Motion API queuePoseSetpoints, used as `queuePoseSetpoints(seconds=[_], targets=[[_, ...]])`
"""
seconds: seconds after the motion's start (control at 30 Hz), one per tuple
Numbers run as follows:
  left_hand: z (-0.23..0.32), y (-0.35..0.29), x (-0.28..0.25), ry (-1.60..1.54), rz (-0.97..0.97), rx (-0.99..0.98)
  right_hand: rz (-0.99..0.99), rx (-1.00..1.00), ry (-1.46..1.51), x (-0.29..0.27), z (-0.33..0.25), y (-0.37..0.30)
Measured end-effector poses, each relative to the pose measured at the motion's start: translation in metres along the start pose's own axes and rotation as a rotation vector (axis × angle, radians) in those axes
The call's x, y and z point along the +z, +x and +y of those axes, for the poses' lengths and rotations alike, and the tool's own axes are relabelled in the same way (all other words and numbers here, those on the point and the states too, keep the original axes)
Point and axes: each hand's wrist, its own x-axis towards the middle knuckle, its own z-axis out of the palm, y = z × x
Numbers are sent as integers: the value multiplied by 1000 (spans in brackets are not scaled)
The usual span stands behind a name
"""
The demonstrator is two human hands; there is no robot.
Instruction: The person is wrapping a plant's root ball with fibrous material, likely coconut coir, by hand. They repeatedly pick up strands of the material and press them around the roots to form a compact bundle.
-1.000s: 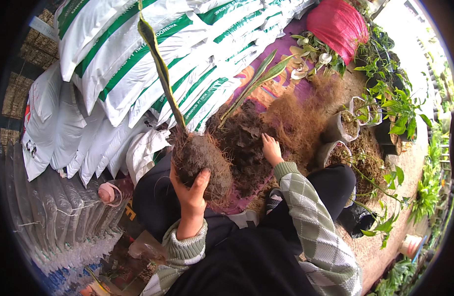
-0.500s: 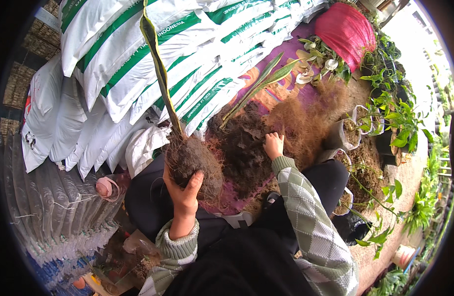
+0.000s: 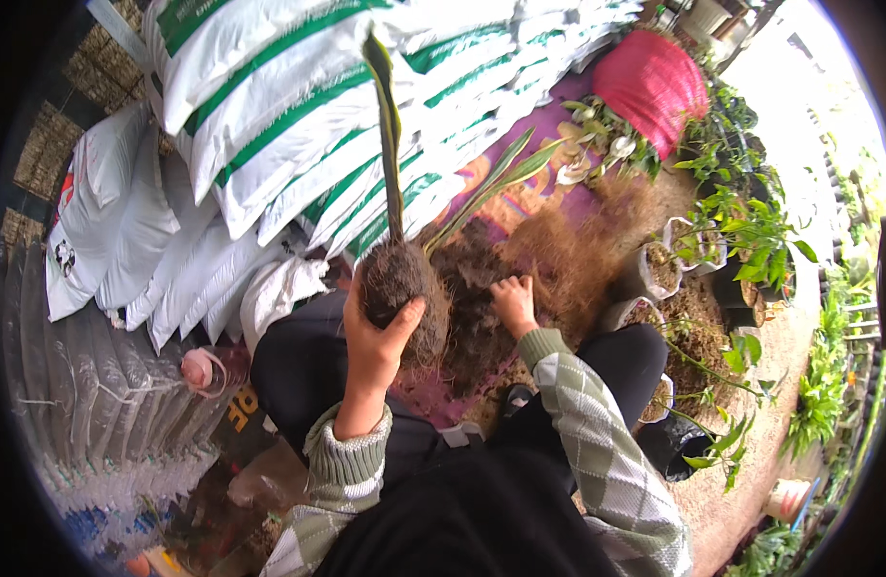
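Note:
My left hand (image 3: 374,338) is wrapped round the root ball (image 3: 397,288) of a snake plant, its thumb across the near side. One long, yellow-edged leaf (image 3: 389,135) rises from the ball toward the stacked sacks. Thin roots hang from the soil-caked ball. Just to the right, my right hand (image 3: 514,302) rests at the heap of dark soil (image 3: 470,264), fingers curled into it and their tips partly hidden. A second snake plant (image 3: 491,188) slants over the far side of the heap; its base is hidden.
White sacks with green stripes (image 3: 299,106) are stacked ahead and left. Brown fibre (image 3: 558,245) spreads beyond my right hand, near a red sack (image 3: 652,91). Potted plants (image 3: 659,269) line the right. Clear plastic bags (image 3: 97,365) and a pink container (image 3: 202,370) are at left.
My left hand has moved right and slightly away with the snake plant, whose leaf now stands straighter. My right hand has shifted slightly left and nearer within the soil. The view has shifted a little.

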Motion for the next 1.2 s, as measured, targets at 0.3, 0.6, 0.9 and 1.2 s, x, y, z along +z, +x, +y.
queuePoseSetpoints(seconds=[0.3, 0.6, 0.9, 1.2], targets=[[-9, -13, 11, 59, -113, 57, 221, -120, 65, -59, -35, 9], [-31, -14, 17, 172, -146, 116, 2, 255, 360, -97, -53, -22], [-52, -28, 12, 343, -156, 138, -285, 487, 460, -45, -69, -65], [-46, -51, -7, 408, -86, 242, -208, 600, 492, -87, -135, -76]])
